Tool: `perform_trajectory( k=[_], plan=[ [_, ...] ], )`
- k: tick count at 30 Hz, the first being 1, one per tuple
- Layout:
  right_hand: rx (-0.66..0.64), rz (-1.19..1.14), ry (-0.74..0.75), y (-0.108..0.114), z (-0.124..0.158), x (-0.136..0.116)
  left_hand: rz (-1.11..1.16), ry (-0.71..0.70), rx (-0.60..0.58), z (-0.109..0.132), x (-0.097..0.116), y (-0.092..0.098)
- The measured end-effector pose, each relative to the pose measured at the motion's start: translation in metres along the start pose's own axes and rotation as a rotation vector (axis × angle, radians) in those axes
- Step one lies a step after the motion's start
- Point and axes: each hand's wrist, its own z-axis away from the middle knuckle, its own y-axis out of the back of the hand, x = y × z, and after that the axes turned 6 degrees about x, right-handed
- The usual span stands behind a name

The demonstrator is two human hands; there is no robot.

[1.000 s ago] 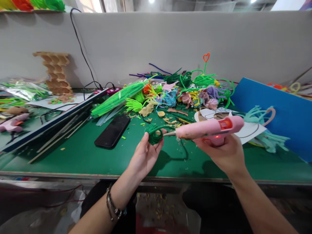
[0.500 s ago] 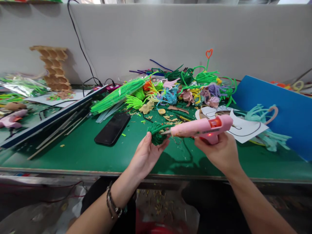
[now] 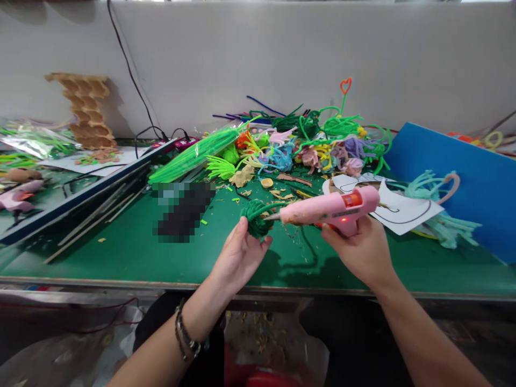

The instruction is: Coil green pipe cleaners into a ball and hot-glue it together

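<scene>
My left hand [image 3: 237, 255] pinches a dark green ball of pipe cleaners [image 3: 257, 219] between thumb and fingers, above the table's front half. Wrapped round the handle of a pink glue gun [image 3: 318, 208], my right hand [image 3: 365, 247] holds the gun level, pointing left. The metal nozzle touches or nearly touches the right side of the green ball; the exact contact is too small to tell. A small red light glows on the gun, and thin glue strings hang under its front end.
Colourful pipe cleaners [image 3: 282, 156] are heaped along the back of the green table [image 3: 161, 266]. White paper [image 3: 397, 215] and a blue board [image 3: 451, 188] stand at the right. A pixelated dark object [image 3: 185, 212], thin sticks [image 3: 92, 220] and a long panel [image 3: 80, 192] lie left.
My left hand and the green ball have shifted slightly left. The glue gun has moved slightly left and down with them, its nozzle still at the ball.
</scene>
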Motion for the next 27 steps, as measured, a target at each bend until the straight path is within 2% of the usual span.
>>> perform_trajectory(
  k=[20, 27],
  plan=[
    [-0.024, -0.008, 0.008, 0.0033, -0.0051, 0.0033, 0.006, -0.011, -0.016, 0.0024, 0.0055, -0.0016],
    [-0.005, -0.097, -0.084, -0.0024, 0.002, 0.0059, 0.0, -0.017, 0.023, 0.0015, 0.0041, -0.0024]
  ],
)
